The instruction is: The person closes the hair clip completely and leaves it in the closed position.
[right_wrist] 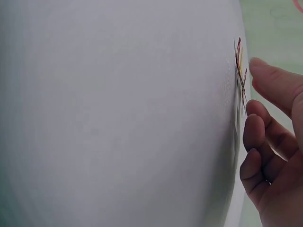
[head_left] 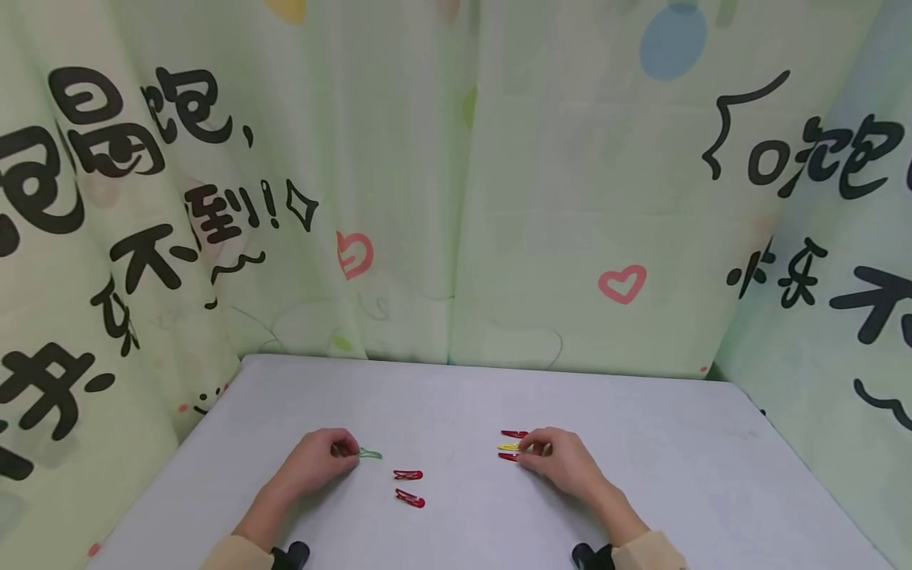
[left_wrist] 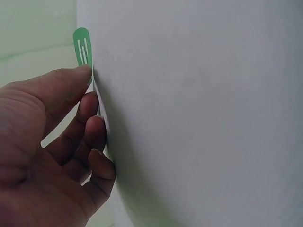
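Hands rest on the pale grey bench (head_left: 641,412): the left hand (head_left: 317,459) pinches the near end of a flat green metal snap hair clip (head_left: 370,454), its long axis pointing right. The right hand (head_left: 563,459), fingers loosely curled, touches a flat yellow snap clip (head_left: 508,447) lying between two red clips (head_left: 511,434); whether it grips is unclear. Two more red snap clips (head_left: 408,475) lie between the hands, nearer the left.

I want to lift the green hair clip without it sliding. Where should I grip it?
Pinch the green hair clip by its long edges at the end nearest the left hand, coming from the left; it lies flat on the table.
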A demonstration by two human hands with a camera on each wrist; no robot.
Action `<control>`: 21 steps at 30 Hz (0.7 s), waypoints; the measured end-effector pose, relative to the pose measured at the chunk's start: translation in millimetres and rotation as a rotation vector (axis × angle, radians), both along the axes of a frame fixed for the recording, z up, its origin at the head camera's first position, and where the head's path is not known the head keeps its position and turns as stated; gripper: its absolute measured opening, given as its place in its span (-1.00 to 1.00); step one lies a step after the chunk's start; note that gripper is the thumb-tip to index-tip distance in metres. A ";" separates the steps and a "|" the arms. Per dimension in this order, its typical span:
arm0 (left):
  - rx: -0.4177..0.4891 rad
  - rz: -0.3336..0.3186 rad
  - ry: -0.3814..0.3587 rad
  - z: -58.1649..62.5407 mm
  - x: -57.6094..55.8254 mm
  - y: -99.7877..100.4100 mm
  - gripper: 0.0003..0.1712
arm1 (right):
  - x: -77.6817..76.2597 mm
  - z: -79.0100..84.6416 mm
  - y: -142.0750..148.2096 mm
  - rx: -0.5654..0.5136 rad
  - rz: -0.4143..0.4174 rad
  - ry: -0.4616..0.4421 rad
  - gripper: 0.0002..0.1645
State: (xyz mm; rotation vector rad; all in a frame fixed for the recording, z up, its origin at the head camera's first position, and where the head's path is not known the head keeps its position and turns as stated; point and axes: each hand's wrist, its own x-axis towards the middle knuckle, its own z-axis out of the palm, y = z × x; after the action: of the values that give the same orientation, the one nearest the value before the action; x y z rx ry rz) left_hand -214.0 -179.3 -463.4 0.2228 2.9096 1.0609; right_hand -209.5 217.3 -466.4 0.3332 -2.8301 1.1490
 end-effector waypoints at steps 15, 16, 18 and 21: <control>-0.007 -0.001 0.012 -0.4 -0.6 0.7 -0.84 | 5.7 14.1 -5.7 -0.093 -0.042 -0.030 -0.84; -0.004 0.002 0.010 -0.1 -0.7 0.7 -0.85 | 6.1 14.9 -6.4 -0.093 -0.049 -0.033 -0.84; 0.008 0.008 0.009 0.3 -0.8 0.8 -0.86 | 7.3 17.0 -7.3 -0.095 -0.062 -0.040 -0.84; 0.039 0.008 0.014 0.8 -0.5 1.2 -0.86 | 9.1 19.9 -7.8 -0.090 -0.074 -0.044 -0.83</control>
State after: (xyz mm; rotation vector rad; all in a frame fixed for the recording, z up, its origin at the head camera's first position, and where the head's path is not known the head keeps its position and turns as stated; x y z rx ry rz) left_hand -214.5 -178.1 -462.6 0.2203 2.9064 1.1234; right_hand -200.4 209.5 -446.4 0.1986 -2.7908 1.2789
